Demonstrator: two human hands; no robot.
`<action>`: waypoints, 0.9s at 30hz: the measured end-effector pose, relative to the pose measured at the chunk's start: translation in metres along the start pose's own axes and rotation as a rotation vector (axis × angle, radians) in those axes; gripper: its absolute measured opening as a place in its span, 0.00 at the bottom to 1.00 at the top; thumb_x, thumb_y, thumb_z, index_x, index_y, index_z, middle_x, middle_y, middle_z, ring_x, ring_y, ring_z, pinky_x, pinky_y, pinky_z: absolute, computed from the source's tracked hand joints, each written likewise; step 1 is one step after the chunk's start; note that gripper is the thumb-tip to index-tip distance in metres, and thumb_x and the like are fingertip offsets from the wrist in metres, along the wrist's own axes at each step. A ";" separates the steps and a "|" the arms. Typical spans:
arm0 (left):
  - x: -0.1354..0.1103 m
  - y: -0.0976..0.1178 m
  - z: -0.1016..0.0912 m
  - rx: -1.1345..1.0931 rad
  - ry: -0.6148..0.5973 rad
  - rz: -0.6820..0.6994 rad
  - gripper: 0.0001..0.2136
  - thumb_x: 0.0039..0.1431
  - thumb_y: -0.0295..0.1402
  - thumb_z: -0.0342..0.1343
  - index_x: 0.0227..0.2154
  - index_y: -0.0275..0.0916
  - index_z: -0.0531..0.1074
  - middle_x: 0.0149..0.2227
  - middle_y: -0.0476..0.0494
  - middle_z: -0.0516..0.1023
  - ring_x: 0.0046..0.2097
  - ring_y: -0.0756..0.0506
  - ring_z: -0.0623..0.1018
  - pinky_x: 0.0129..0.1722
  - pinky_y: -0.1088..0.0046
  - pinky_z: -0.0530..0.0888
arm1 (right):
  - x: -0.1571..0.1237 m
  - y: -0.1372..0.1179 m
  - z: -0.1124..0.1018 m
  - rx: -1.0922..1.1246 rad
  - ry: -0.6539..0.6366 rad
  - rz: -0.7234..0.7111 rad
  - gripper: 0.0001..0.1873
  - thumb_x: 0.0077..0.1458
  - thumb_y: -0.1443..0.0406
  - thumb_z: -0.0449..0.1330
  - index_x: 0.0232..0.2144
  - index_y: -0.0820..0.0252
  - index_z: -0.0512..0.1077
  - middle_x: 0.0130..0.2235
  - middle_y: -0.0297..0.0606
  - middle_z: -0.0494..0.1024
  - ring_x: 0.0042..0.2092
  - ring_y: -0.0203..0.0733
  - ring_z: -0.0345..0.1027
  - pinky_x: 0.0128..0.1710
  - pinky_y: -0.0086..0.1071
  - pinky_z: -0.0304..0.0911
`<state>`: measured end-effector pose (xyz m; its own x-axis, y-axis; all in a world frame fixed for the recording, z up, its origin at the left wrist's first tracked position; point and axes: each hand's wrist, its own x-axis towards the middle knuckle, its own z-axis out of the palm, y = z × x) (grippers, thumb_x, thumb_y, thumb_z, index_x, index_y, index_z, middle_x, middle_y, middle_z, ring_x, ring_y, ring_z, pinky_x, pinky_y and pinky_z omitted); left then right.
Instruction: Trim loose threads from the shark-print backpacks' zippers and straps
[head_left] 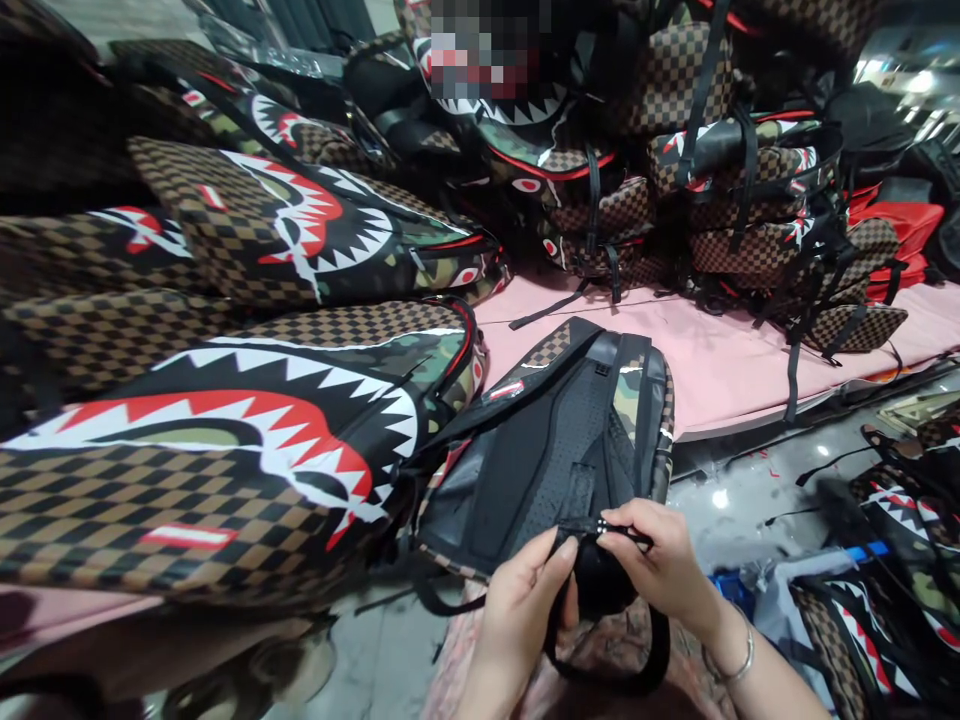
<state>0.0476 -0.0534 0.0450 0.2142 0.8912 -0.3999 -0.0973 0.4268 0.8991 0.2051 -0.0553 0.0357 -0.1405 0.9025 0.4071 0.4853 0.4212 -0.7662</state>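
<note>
A backpack with a black padded back panel and checkered and camouflage sides lies back-up in front of me, its lower end toward my body. Over that end, my left hand is closed on a black strap, thumb pressed on top. My right hand pinches the same strap a little to the right, where small light dots show on a dark fitting too small to make out. Below both hands a loop of black webbing hangs over my lap.
Shark-mouth backpacks are piled on the left. More stacks stand at the back on a pink-covered table. Red material lies at the far right. Other bags sit low on the right, near the grey floor.
</note>
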 end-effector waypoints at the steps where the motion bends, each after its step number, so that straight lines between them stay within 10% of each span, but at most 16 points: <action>1: 0.001 0.000 0.000 -0.009 -0.001 -0.004 0.14 0.49 0.44 0.55 0.20 0.37 0.66 0.09 0.55 0.63 0.12 0.55 0.58 0.11 0.81 0.55 | -0.001 0.000 0.000 0.012 0.022 0.012 0.05 0.55 0.64 0.55 0.32 0.59 0.69 0.29 0.36 0.74 0.31 0.36 0.67 0.31 0.28 0.59; 10: 0.001 -0.002 0.003 -0.264 -0.052 -0.044 0.14 0.47 0.43 0.58 0.22 0.36 0.67 0.09 0.56 0.59 0.13 0.57 0.56 0.13 0.84 0.53 | -0.004 0.002 0.000 0.105 0.030 0.097 0.05 0.53 0.63 0.57 0.32 0.59 0.70 0.30 0.36 0.74 0.31 0.36 0.66 0.31 0.29 0.59; 14: 0.000 -0.004 0.002 -0.700 -0.333 -0.217 0.12 0.52 0.39 0.56 0.22 0.36 0.66 0.09 0.61 0.48 0.12 0.59 0.47 0.13 0.85 0.54 | 0.003 0.005 0.006 0.521 0.153 0.398 0.10 0.49 0.61 0.58 0.35 0.57 0.68 0.27 0.32 0.71 0.26 0.33 0.61 0.25 0.26 0.56; 18: 0.000 -0.012 0.005 -0.781 -0.559 -0.322 0.13 0.52 0.39 0.56 0.21 0.35 0.67 0.08 0.63 0.45 0.10 0.60 0.43 0.11 0.85 0.52 | 0.018 -0.002 0.014 0.715 -0.008 0.548 0.13 0.40 0.58 0.63 0.25 0.60 0.67 0.20 0.27 0.63 0.21 0.30 0.54 0.21 0.25 0.50; 23: -0.003 -0.019 0.006 -0.371 0.008 -0.040 0.16 0.46 0.42 0.60 0.35 0.35 0.74 0.21 0.48 0.74 0.23 0.50 0.73 0.22 0.78 0.69 | 0.027 -0.007 0.017 0.660 0.000 0.642 0.16 0.44 0.56 0.59 0.18 0.60 0.61 0.16 0.25 0.59 0.19 0.28 0.49 0.19 0.24 0.46; 27: 0.002 -0.025 -0.006 -0.039 0.262 0.105 0.19 0.37 0.43 0.64 0.31 0.35 0.78 0.31 0.42 0.79 0.34 0.43 0.76 0.33 0.71 0.73 | 0.024 -0.003 0.020 0.516 0.022 0.574 0.11 0.43 0.60 0.60 0.19 0.61 0.62 0.17 0.25 0.59 0.20 0.28 0.50 0.19 0.23 0.48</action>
<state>0.0444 -0.0612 0.0210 -0.0573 0.9379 -0.3421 -0.1441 0.3313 0.9325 0.1827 -0.0333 0.0381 0.0317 0.9925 -0.1180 0.0124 -0.1185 -0.9929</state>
